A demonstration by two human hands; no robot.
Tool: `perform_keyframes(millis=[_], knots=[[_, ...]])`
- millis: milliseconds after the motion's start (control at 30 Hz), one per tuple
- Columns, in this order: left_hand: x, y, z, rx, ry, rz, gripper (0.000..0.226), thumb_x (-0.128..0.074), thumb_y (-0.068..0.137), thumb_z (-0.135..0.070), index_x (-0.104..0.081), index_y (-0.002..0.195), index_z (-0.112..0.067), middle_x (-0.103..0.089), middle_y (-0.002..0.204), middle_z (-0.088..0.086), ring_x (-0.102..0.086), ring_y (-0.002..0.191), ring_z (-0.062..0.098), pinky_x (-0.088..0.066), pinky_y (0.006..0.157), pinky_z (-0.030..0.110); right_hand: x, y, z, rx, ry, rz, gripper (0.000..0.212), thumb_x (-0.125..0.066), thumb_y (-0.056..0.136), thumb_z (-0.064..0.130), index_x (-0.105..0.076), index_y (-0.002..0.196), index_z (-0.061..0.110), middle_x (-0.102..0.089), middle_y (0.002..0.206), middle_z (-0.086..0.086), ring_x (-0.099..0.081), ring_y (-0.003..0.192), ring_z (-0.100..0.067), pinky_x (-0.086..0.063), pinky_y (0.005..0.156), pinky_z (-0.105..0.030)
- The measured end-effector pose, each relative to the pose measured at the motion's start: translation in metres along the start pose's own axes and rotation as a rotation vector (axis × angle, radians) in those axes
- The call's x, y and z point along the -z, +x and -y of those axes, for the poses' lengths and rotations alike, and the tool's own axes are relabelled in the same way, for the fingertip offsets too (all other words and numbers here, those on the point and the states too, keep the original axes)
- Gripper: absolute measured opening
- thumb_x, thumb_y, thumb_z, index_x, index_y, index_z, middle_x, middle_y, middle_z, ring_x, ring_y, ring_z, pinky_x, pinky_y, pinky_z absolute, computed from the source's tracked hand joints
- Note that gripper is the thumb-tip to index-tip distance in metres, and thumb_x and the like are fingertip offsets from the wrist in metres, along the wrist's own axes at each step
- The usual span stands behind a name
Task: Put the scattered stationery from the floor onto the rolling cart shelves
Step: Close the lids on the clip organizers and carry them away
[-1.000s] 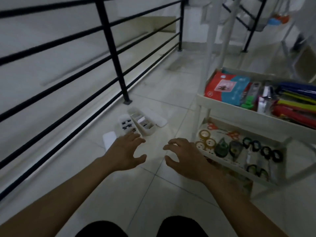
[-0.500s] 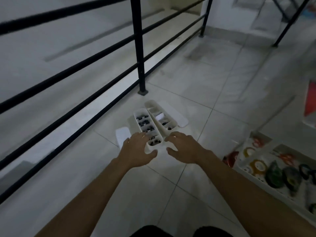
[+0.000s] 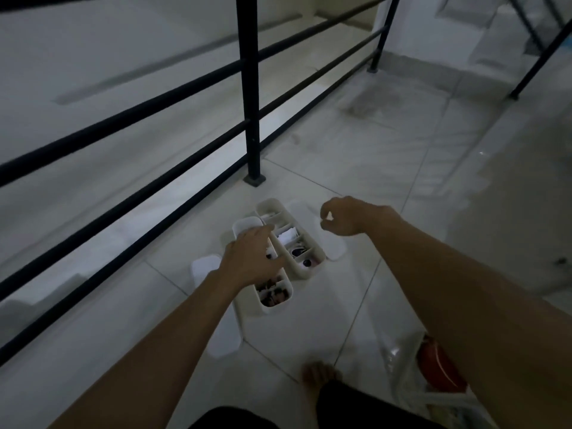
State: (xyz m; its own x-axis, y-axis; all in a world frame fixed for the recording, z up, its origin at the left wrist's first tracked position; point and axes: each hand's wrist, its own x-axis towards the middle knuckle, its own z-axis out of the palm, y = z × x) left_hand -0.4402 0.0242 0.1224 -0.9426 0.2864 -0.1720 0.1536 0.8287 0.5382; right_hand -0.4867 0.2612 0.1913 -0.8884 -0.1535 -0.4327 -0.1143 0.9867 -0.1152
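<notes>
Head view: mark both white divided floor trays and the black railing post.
nearer tray (image 3: 274,308), head view, near end wall.
farther tray (image 3: 305,274), head view, near end wall.
railing post (image 3: 250,88), head view, mid shaft.

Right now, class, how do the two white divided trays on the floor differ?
The nearer tray lies partly under the left hand; the farther tray is uncovered. The nearer tray shows dark bits only; the farther tray also holds something white. Both are white, oblong, lidless.

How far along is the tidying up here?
Partly done, it seems: a red item already lies in the cart. In hand: the left hand reaches over the near tray, the right hand hovers curled beside the far tray. Left: both trays and their loose lids are on the floor.
</notes>
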Motion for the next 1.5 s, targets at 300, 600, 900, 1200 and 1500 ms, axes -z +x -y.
perform_keyframes(millis=[300, 600, 900, 1200, 1500], knots=[[-0.091, 0.047, 0.040, 0.009, 0.236, 0.134, 0.082, -0.046, 0.082, -0.060, -0.022, 0.150, -0.022, -0.038, 0.148, 0.005, -0.035, 0.136, 0.030, -0.041, 0.103, 0.048, -0.115, 0.109, -0.030, -0.086, 0.210, -0.129, 0.037, -0.046, 0.096, 0.030, -0.052, 0.131, 0.019, -0.056, 0.132, -0.009, -0.055, 0.116, -0.030, -0.045, 0.099, -0.046], [-0.158, 0.049, 0.069, 0.003, 0.431, 0.085, 0.097, -0.021, 0.074, -0.087, 0.001, 0.154, -0.037, -0.001, 0.163, 0.015, -0.003, 0.148, 0.041, -0.008, 0.116, 0.061, -0.239, 0.116, -0.017, -0.124, 0.545, -0.288, 0.065, -0.065, 0.080, 0.017, -0.036, 0.138, 0.017, -0.059, 0.119, -0.009, -0.059, 0.104, -0.031, -0.054, 0.085, -0.047], [-0.152, 0.042, 0.088, 0.098, 0.319, 0.047, 0.083, -0.019, 0.075, -0.092, 0.019, 0.142, -0.060, 0.026, 0.160, 0.010, 0.016, 0.147, 0.040, 0.003, 0.111, 0.070, -0.242, 0.102, 0.008, -0.301, 1.052, -0.511, 0.034, -0.035, 0.096, 0.037, -0.034, 0.129, 0.028, -0.063, 0.083, -0.003, -0.063, 0.071, -0.019, -0.052, 0.065, -0.039], [-0.167, 0.042, 0.082, 0.154, 0.292, -0.012, 0.093, -0.008, 0.069, -0.097, 0.024, 0.144, -0.053, 0.028, 0.159, 0.011, 0.018, 0.147, 0.038, 0.004, 0.110, 0.072, -0.215, 0.158, -0.059, -0.305, 0.251, -0.188, 0.070, -0.058, 0.087, 0.047, -0.024, 0.146, 0.030, -0.012, 0.158, -0.014, -0.013, 0.145, -0.038, -0.023, 0.111, -0.058], [-0.167, 0.041, 0.081, 0.157, 0.269, -0.014, 0.091, -0.011, 0.070, -0.096, 0.023, 0.143, -0.055, 0.022, 0.161, 0.010, 0.012, 0.149, 0.037, 0.003, 0.110, 0.071, -0.235, 0.143, -0.078, -0.316, 0.186, -0.287, 0.051, -0.059, 0.088, 0.052, -0.045, 0.131, 0.030, -0.034, 0.138, -0.021, -0.042, 0.120, -0.042, -0.041, 0.095, -0.046]])
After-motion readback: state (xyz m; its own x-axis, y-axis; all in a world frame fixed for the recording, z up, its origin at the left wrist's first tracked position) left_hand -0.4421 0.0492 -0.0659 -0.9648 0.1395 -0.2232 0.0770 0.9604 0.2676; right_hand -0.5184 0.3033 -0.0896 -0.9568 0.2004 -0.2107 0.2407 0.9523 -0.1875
